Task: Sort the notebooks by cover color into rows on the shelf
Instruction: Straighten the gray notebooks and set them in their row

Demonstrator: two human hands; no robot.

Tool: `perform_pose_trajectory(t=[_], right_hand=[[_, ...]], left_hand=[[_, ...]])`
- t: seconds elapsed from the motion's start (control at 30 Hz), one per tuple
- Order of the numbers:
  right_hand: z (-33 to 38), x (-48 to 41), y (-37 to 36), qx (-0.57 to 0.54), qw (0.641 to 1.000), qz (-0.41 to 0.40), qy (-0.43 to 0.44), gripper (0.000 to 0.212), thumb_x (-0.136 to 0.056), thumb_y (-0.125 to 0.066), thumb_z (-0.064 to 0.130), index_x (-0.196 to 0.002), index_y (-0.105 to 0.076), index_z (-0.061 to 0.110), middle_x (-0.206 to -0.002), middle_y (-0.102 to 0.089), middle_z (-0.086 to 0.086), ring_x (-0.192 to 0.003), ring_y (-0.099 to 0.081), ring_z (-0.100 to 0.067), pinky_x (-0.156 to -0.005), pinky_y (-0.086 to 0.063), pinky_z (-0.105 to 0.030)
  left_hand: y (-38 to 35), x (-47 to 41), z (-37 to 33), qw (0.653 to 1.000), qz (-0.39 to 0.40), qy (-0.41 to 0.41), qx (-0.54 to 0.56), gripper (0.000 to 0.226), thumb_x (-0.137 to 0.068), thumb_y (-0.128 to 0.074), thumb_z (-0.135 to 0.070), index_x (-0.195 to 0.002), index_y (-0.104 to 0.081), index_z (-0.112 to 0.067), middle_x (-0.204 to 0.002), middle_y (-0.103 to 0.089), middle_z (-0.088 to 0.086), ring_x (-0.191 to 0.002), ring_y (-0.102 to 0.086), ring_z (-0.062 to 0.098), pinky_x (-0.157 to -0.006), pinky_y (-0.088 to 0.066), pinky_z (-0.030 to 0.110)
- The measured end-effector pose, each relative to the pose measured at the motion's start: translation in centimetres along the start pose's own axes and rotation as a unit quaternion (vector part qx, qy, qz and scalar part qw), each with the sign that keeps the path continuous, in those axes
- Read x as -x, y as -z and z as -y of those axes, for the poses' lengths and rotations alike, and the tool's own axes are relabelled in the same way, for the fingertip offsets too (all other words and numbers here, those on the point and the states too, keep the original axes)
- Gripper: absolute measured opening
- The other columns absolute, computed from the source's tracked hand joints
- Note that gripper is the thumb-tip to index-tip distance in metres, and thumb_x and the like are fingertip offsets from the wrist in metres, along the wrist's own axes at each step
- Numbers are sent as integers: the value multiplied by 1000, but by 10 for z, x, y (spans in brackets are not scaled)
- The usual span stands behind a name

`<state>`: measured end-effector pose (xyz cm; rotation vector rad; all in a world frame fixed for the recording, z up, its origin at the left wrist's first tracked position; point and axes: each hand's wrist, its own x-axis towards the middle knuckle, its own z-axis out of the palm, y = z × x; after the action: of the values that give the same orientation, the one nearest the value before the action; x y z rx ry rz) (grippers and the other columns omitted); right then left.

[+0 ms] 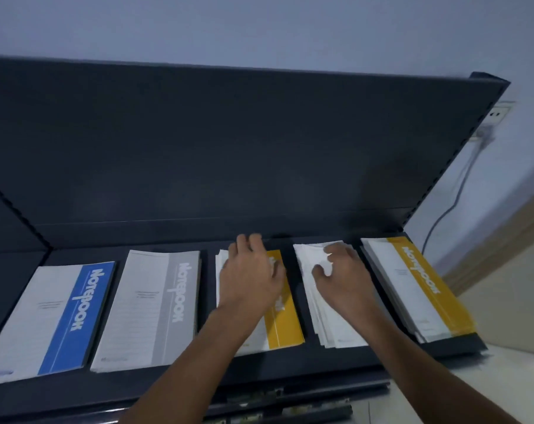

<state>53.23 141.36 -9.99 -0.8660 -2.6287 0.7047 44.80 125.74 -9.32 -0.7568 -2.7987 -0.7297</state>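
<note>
Head view: both forearms enter from the lower edge of the frame and reach forward over the dark shelf (198,381), wrists roughly level. Left hand (253,270) lies palm down on the middle yellow stack (285,319), fingers extended toward its far end and covering most of the cover lettering. Right hand (342,270) sits on the white stack (336,325), just right of centre; its fingers are curled and its thumb is drawn in, with white paper pinched and rucked up between them. Count of notebook stacks in the single row on the shelf: five. From left of frame to right: one blue stack (60,319), one grey stack (155,307), the middle yellow stack, the white stack, whose cover colour cannot be read, and one right yellow stack (418,289) at the shelf's end. Stacks lie flat and apart from one another, long sides running front to back. Hands counted: two. Behind the row rises a dark back panel (229,148). Upper right of frame: one wall socket (501,113) with one cable (452,200) hanging from it.
</note>
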Motion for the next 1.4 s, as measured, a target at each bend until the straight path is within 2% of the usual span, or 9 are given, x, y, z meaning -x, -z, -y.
perform_pose_trajectory(t=[0.23,0.53,0.63,0.73,0.87,1.03,1.13,1.23,1.4], right_hand=[[-71,-10,20,98,983,136,-69,53,-93,-52,36,-138,-39,12,-132,-49,-18,-121,-49,-36,-97,-43,-42],[-87,-16,24,40,977,208,-30,75,-94,-54,33,-153,-17,5,-136,-47,-20,-128,-36,-36,-104,-33,-42],[-88,-15,28,33,975,218,-28,78,-95,-52,31,-155,-11,4,-139,-43,-20,-130,-34,-36,-107,-30,-41],[-85,-12,27,30,973,225,-36,73,-99,-46,32,-155,-9,2,-142,-41,-20,-129,-34,-36,-111,-24,-42],[-91,-12,30,-112,970,197,-83,80,-95,-52,32,-158,-6,11,-151,-34,-14,-141,-27,-32,-113,-26,-41],[-94,-8,39,-284,953,94,-47,97,-85,-70,31,-158,-5,27,-147,-32,0,-135,-35,-18,-104,-44,-37],[-93,-10,47,-335,941,39,-11,71,-82,-72,33,-141,-32,35,-123,-41,11,-119,-46,-6,-85,-45,-15],[-89,-3,53,-369,929,4,38,41,-81,-71,44,-109,-42,41,-107,-54,19,-104,-59,-1,-79,-54,-20],[-93,4,60,-412,909,20,64,46,-82,-75,41,-117,-45,46,-112,-63,22,-111,-62,-1,-87,-56,-28]], left_hand=[[-59,22,-75,988,123,-5,93,71,-92,-53,-38,-148,-14,-15,-137,-39,9,-121,-45,28,-84,-50,36],[-97,2,-118,943,149,271,119,76,-79,-64,-34,-135,-19,-10,-130,-43,17,-120,-41,36,-85,-33,35],[-91,-9,-114,910,179,335,165,65,-71,-69,-32,-119,-33,-8,-120,-53,12,-118,-50,33,-93,-45,37],[-83,-13,-112,895,198,317,243,51,-68,-63,-35,-114,-62,-15,-108,-67,4,-108,-61,28,-90,-54,42],[-82,-7,-116,890,145,310,302,36,-84,-64,-28,-117,-55,-17,-104,-66,1,-91,-64,15,-73,-55,33],[-67,16,-112,865,55,234,440,35,-89,-67,-17,-120,-61,-31,-110,-72,-10,-103,-67,11,-87,-56,37],[-57,23,-108,845,50,187,498,36,-92,-66,-17,-125,-60,-29,-115,-71,-8,-108,-67,14,-91,-54,41],[-49,27,-109,858,22,134,495,37,-93,-67,-15,-127,-57,-26,-116,-70,-9,-109,-66,9,-87,-55,28],[-44,28,-108,874,26,99,474,50,-89,-73,-18,-133,-50,-19,-121,-67,-5,-114,-63,11,-91,-56,31]])
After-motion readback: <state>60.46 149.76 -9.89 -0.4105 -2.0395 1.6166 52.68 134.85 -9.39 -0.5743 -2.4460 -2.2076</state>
